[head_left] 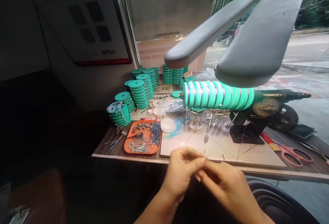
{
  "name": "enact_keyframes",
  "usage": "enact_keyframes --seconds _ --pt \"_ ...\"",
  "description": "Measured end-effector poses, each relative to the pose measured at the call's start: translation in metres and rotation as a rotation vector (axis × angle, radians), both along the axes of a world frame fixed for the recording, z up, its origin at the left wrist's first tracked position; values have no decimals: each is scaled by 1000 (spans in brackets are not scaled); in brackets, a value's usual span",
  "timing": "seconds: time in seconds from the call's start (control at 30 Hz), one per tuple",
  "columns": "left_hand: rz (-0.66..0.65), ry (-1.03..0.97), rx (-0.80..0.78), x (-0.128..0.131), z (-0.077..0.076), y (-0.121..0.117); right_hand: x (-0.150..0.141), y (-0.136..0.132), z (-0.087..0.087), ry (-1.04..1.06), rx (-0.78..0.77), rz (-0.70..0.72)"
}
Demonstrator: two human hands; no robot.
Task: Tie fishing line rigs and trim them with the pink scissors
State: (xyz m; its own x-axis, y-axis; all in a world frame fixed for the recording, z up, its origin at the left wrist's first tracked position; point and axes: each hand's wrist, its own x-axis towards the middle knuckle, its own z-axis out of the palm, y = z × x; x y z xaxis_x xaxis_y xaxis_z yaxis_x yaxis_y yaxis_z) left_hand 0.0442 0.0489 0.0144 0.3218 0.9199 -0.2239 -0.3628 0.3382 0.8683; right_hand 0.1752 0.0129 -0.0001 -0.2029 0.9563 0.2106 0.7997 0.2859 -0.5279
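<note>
My left hand (181, 171) and my right hand (226, 179) meet at the front edge of the table, fingertips pinched together. Whatever lies between them is too small to make out. Just above the fingertips hangs a grey sinker (206, 138), with a small spring above it and a thin end running down toward my fingers. Over it, a row of green line spools (218, 95) sits side by side on the shaft of a black winding machine (267, 107). More springs and sinkers dangle under the spools.
An orange tray (126, 146) of small tackle parts stands left, near a white round lid (168, 125) and blue strands (174, 129). Stacked green spools (137, 95) stand behind. Red-handled scissors (293, 155) lie right. A grey lamp (262, 42) overhangs the machine.
</note>
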Motion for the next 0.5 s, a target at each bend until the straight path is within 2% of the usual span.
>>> enact_keyframes --seconds 0.1,0.2,0.23,0.3,0.37,0.43,0.5 --pt "40 -11 -66 -10 -11 -14 6 -12 8 -24 173 170" --pt "49 42 -86 -28 -20 -34 6 -8 22 -112 538 282" --pt "40 54 -92 -34 -22 -41 3 -4 25 -152 613 351" --pt "22 70 -114 -45 -26 -53 -6 5 26 -202 626 540" --pt "13 100 -138 -56 -29 -62 -16 11 18 -193 544 685" --pt "22 150 -134 -67 -32 -68 -23 11 6 -147 490 730" --pt "96 227 -98 -78 -34 -72 -27 7 -8 -82 436 684"
